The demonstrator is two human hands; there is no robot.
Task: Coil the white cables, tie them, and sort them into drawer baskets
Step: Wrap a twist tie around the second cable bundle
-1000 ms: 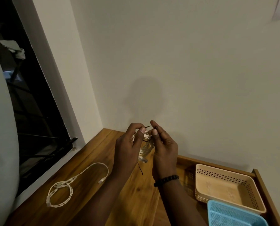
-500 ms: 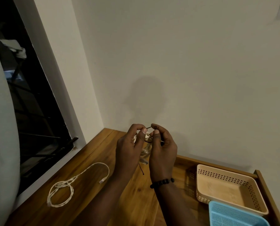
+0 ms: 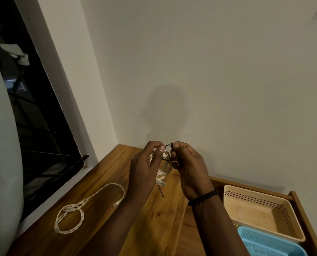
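Observation:
A coiled white cable [image 3: 164, 170] hangs between my two hands above the wooden top. A thin black tie [image 3: 167, 145] runs around the coil; one loose end dangles below it. My left hand [image 3: 144, 169] pinches the coil and one end of the tie. At the top, my right hand [image 3: 189, 167] pinches the other end of the tie between thumb and fingertips. A second white cable [image 3: 74, 215] lies loosely looped on the wood to the left, apart from both hands.
An open drawer [image 3: 302, 209] at the lower right holds a beige perforated basket [image 3: 261, 196] and a blue basket [image 3: 270, 242] in front of it. A dark window [image 3: 34, 117] fills the left side. The plain wall stands close behind the wooden top [image 3: 154, 228].
Both hands have risen slightly with the coil. The fingertips have shifted on the black tie, and its ends now stick up between the thumbs.

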